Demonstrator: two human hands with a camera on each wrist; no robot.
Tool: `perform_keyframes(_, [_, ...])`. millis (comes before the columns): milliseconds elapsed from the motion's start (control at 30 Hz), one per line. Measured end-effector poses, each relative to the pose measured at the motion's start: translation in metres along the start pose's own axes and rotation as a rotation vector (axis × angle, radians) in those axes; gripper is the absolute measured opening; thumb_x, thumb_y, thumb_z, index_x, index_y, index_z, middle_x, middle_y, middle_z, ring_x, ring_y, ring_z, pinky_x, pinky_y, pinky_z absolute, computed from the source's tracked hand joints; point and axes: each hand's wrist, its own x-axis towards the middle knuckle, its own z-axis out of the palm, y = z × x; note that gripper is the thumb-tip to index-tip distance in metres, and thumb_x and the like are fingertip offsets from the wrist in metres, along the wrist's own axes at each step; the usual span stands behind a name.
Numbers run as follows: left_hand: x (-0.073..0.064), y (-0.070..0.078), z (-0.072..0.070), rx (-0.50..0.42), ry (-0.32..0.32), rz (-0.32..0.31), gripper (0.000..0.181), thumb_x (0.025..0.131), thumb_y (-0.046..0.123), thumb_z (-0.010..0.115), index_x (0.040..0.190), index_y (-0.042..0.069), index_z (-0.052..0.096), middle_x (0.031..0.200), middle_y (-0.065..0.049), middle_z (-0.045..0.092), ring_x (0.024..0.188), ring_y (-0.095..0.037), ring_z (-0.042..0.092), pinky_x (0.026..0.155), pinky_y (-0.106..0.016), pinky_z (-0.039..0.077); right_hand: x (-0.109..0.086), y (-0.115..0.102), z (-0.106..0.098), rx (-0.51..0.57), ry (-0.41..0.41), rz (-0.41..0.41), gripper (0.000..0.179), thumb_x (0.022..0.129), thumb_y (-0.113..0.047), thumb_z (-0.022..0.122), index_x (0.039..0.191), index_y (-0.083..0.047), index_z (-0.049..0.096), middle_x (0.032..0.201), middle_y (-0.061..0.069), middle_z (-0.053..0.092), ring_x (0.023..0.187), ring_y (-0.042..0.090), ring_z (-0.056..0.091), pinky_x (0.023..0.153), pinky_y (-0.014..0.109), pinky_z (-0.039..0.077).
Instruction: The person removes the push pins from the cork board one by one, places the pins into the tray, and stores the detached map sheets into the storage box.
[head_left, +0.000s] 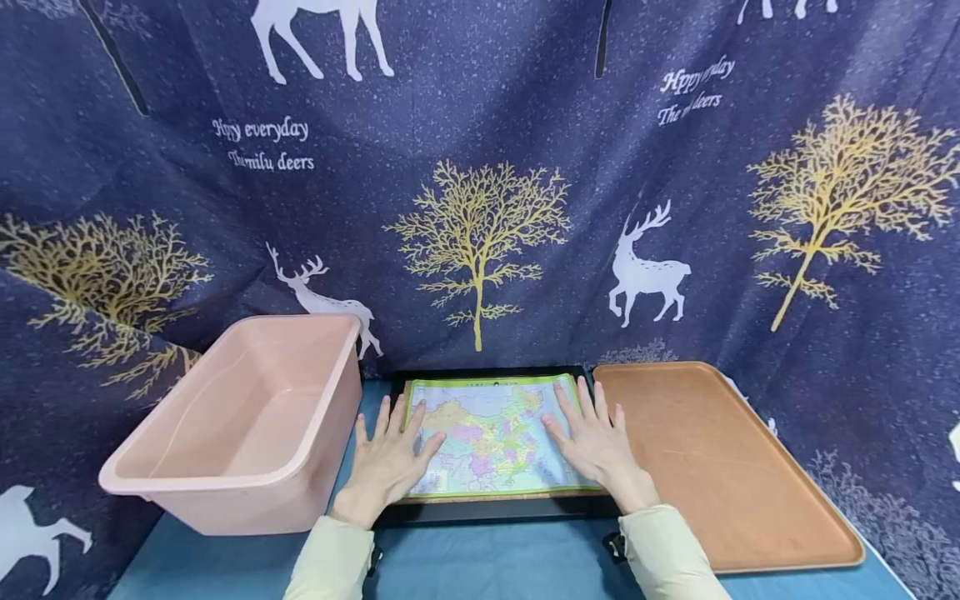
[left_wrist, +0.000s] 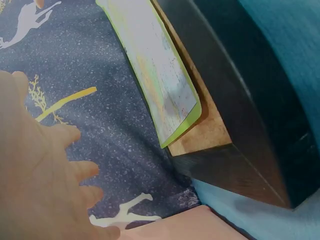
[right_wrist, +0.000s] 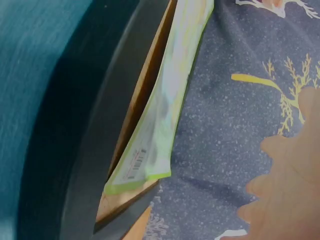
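A colourful map sheet (head_left: 487,433) with a green border lies on a brown board (left_wrist: 205,135) on a black, thick-edged base (head_left: 495,510). My left hand (head_left: 386,462), fingers spread, is over the map's left edge. Over its right edge is my right hand (head_left: 600,446), also with straight, spread fingers. Both hands appear raised above the sheet in the wrist views, holding nothing. One corner of the map (left_wrist: 182,122) curls up in the left wrist view. In the right wrist view the sheet (right_wrist: 150,155) also bends up from the board and shows a small barcode.
A pink plastic tub (head_left: 315,467) stands left of the base. To the right lies a brown rectangular tray (head_left: 712,467). Blue cloth (head_left: 495,558) covers the table, and a dark blue curtain (head_left: 480,108) with deer and trees hangs behind.
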Motion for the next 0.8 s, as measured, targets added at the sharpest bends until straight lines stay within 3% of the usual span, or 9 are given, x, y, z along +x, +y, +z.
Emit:
perform_keyframes(300, [-0.002,-0.002,0.007,-0.008,-0.009,0.029,0.082,0.094,0.074,0.019,0.157,0.022,0.025,0.161,-0.016,0.012,0.148,-0.034,0.0,0.11,-0.066,-0.003,-0.001,-0.013,0.003,0.05,-0.044,0.019,0.073,0.099,-0.065,0.024,0.157,-0.019,0.026,0.162,0.017,0.002,0.146,0.041,-0.006,0.108,0.069,0.003])
perform_keyframes(600, [-0.008,0.002,0.016,-0.025,-0.002,0.053,0.077,0.096,0.07,0.023,0.155,0.02,0.033,0.16,-0.016,0.018,0.148,-0.036,0.006,0.11,-0.067,0.002,-0.002,-0.014,0.009,0.057,-0.057,0.018,0.07,0.1,-0.063,0.026,0.156,-0.02,0.026,0.161,0.019,0.005,0.146,0.041,-0.004,0.108,0.07,0.006])
perform_keyframes(800, [-0.01,0.003,0.022,-0.028,-0.038,0.05,0.076,0.097,0.069,0.024,0.154,0.021,0.034,0.16,-0.015,0.021,0.148,-0.036,0.005,0.109,-0.068,0.002,-0.003,-0.014,0.015,0.068,-0.071,0.023,0.071,0.1,-0.065,0.025,0.157,-0.023,0.024,0.161,0.018,0.004,0.147,0.038,-0.006,0.109,0.069,0.004])
